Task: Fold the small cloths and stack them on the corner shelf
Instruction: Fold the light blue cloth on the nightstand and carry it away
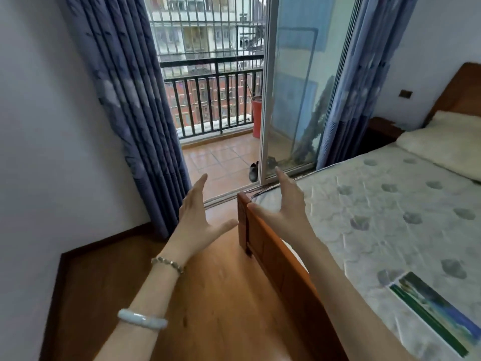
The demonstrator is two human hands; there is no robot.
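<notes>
Cloths and corner shelf cannot be made out anywhere in this head view. Both hands are raised with palms facing each other, fingers spread apart and holding nothing: the left hand over the wooden floor, the right hand above the corner of the wooden bed frame. A bare mattress fills the right side, blue curtains flank the open balcony door.

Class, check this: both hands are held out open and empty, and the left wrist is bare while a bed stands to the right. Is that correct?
One detail is wrong: the left wrist is not bare. The head view shows a beaded bracelet and a pale bangle on it. Both hands, left and right, are open and empty, and the bed stands to the right.
</notes>
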